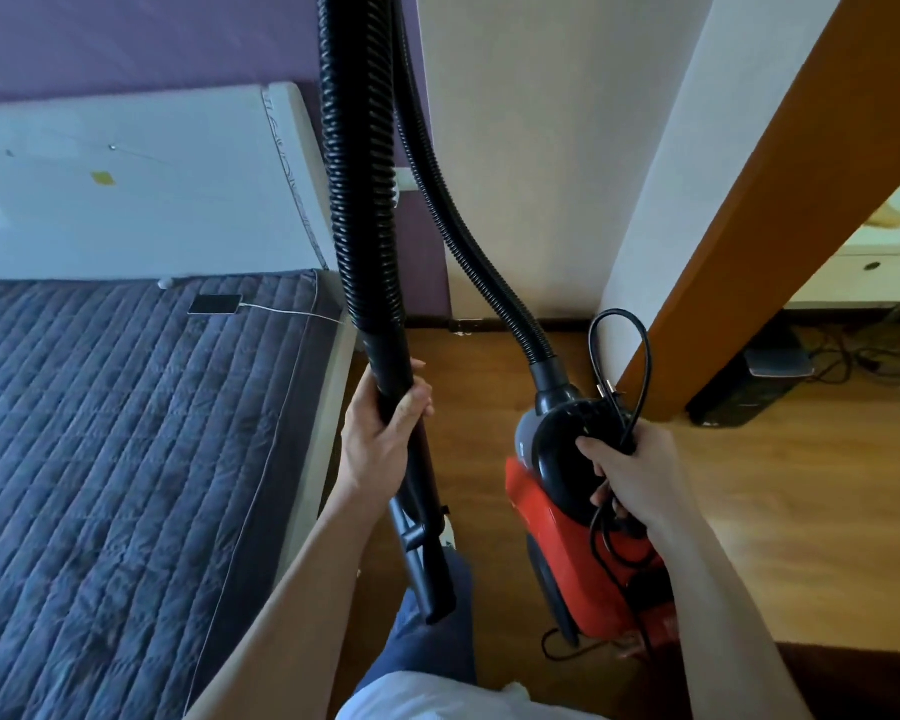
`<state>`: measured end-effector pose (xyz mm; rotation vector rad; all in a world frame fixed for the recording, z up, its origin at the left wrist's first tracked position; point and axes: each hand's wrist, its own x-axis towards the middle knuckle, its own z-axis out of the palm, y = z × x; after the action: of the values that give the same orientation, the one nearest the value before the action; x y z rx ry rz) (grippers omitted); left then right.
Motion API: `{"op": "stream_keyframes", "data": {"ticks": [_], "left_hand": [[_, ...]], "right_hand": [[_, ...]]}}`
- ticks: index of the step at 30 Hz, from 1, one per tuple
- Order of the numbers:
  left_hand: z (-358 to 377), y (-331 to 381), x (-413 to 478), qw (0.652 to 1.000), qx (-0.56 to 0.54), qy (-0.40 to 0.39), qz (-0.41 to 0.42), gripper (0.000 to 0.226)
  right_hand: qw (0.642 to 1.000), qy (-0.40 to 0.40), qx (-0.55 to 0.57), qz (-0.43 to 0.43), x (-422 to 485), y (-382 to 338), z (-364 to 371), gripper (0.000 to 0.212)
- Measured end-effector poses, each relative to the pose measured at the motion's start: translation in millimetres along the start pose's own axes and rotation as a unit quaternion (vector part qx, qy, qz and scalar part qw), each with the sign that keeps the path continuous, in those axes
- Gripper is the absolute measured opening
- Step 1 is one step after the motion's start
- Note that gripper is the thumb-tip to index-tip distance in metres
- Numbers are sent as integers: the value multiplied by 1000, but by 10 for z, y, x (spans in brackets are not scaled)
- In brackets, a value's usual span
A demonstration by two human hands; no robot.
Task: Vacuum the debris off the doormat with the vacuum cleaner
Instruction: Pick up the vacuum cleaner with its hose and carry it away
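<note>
On my feed the bed (126, 433) under its quilted grey cover fills the left side, and wooden floor (801, 485) runs along its right edge towards an orange door frame (780, 200). The ribbed black hose (359, 200) drops from the top of the view in two runs. One ends in the wand, the other in the neck of the red vacuum cleaner (546, 517), which sits between the bed's right edge and the door frame. I cannot tell whether it touches the floor. My left hand (380, 439) is clenched round the black wand (430, 574) just below the hose cuff, with the fingers wrapped across its front and the tube's open end pointing down past a blue trouser leg (437, 631). My right hand (630, 475) grasps the black carrying handle (557, 444) on top of the cleaner. The power cord (645, 350) is bunched in the same grip, one loop standing above the knuckles and the rest trailing below. A phone (214, 305) lies near the bed's head end.
</note>
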<state>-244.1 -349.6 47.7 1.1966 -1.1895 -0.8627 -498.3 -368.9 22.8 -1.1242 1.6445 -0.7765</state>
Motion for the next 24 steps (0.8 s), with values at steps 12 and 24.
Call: {"op": "stream_keyframes", "data": {"ticks": [12, 24], "left_hand": [[-197, -529, 2334, 999, -53, -3, -12, 17], [-356, -895, 3805, 999, -24, -39, -22, 31]], "right_hand": [[999, 42, -21, 7, 1836, -1123, 506, 18], [996, 91, -17, -10, 3008, -1657, 912, 20]]}}
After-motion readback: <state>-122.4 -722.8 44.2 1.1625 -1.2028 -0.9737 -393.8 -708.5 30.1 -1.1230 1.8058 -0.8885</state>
